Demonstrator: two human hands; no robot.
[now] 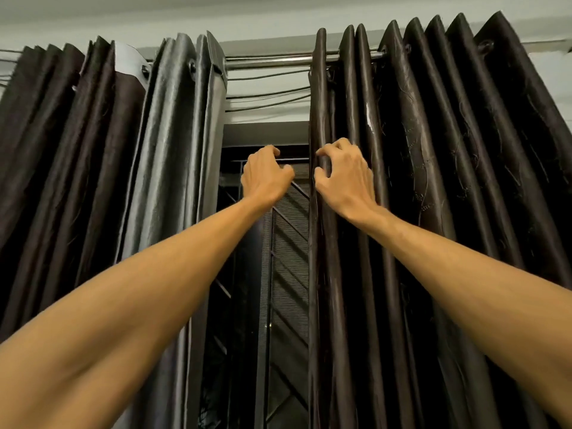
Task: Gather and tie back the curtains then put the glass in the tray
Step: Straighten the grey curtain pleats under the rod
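Two dark, shiny curtains hang in pleats from a metal rod (272, 61). The left curtain (173, 150) is pushed left, its inner edge ending near the middle. The right curtain (433, 168) hangs to the right of the gap. My right hand (343, 178) pinches the inner edge fold of the right curtain between thumb and fingers. In the gap, my left hand (266, 174) is raised with fingers curled and apart, touching neither curtain and holding nothing. No glass or tray is in view.
Behind the gap stands a dark window (278, 274) with a metal grille and a mesh screen. Several thin cables (266, 94) run across the wall just below the rod. A pale ceiling lies above.
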